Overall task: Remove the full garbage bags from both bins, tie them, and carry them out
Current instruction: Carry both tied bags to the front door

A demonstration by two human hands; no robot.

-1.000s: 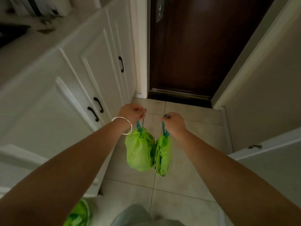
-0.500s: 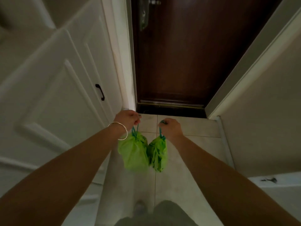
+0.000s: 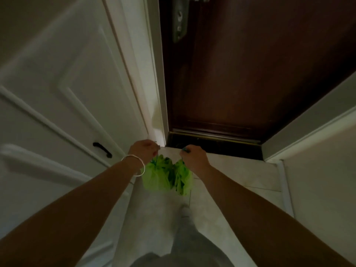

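Observation:
Two small bright green garbage bags hang side by side over the tiled floor, touching each other. My left hand [image 3: 143,150], with a silver bangle on the wrist, grips the blue drawstring of the left green bag [image 3: 157,175]. My right hand [image 3: 194,157] grips the drawstring of the right green bag [image 3: 183,180]. Both bags are tied shut at the top and hang just short of the door's threshold.
A dark brown door [image 3: 250,74] stands shut straight ahead, its metal handle plate [image 3: 180,18] at the top. White cabinet doors with a black handle [image 3: 102,150] line the left. A pale wall [image 3: 323,170] closes the right. My leg and foot [image 3: 185,211] show below.
I have walked closer to the brown door, carrying both bags. The door and left cabinet now fill more of the view; my grip on the bags is unchanged.

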